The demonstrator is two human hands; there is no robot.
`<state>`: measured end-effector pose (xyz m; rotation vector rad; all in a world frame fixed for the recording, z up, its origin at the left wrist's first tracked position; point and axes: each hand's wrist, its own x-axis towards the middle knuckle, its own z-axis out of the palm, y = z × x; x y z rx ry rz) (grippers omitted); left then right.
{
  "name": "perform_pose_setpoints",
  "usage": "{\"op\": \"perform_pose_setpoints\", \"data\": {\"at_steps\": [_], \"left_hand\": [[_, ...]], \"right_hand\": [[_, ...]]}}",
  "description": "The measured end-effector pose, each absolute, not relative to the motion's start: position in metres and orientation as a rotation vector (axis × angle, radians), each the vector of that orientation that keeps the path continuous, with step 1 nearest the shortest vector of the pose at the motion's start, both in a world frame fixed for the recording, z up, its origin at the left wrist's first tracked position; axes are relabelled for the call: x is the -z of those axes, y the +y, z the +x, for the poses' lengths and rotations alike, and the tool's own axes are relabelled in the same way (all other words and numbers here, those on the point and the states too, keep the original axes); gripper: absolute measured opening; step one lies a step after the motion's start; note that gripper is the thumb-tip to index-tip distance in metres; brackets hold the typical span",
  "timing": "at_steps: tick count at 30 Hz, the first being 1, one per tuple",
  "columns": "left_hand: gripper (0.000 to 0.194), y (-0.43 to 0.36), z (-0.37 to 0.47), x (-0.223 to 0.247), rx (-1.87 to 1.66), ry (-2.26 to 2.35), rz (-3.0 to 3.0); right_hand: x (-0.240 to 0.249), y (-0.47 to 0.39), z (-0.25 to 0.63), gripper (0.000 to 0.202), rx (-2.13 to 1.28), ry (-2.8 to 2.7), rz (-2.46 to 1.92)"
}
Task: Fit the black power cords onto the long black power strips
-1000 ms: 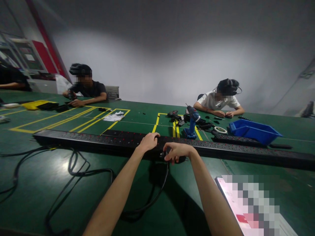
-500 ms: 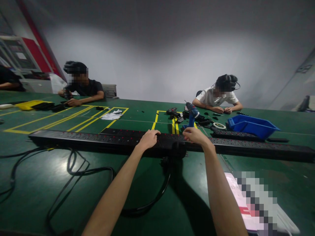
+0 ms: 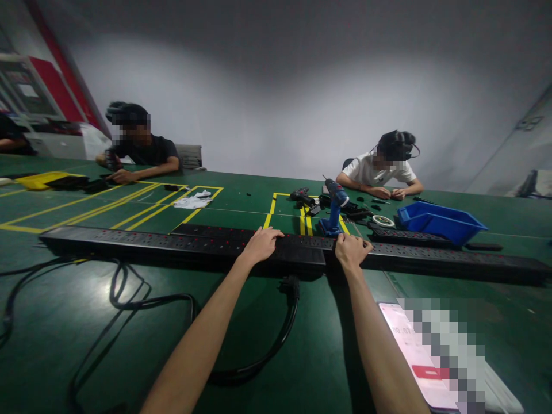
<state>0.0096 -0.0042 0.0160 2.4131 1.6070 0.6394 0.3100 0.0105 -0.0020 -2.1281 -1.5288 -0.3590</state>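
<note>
Long black power strips (image 3: 142, 241) with rows of sockets and small red marks lie side by side across the green table. My left hand (image 3: 261, 244) rests over the front strip near its right end, fingers bent across the top. To its right, my right hand (image 3: 351, 250) has its fingers curled over the longer strip (image 3: 435, 261) behind. A blue cordless drill (image 3: 334, 207) stands upright on its base just beyond the right hand, apart from it. Below the front strip, a black plug (image 3: 291, 287) sits at the end of a thick cable (image 3: 276, 342).
Black cables (image 3: 125, 293) loop over the table at left. A phone (image 3: 418, 351) lies at near right. Beyond the strips are a blue bin (image 3: 444, 221), a tape roll (image 3: 383, 221), another drill (image 3: 302, 196) and white papers (image 3: 193, 200). Two co-workers sit across the table.
My right hand has come down from beside the blue drill onto the power strip, moving slightly right. My left hand stays in place on the front strip. The drill stands where it was.
</note>
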Motion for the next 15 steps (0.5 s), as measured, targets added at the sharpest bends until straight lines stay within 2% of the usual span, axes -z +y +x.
{"op": "perform_pose_setpoints", "data": {"at_steps": [15], "left_hand": [[0.048,0.0,0.009,-0.011,-0.64,1.651,2.395]], "right_hand": [[-0.001,0.011,0.298,0.046,0.327,-1.571,-2.063]]}}
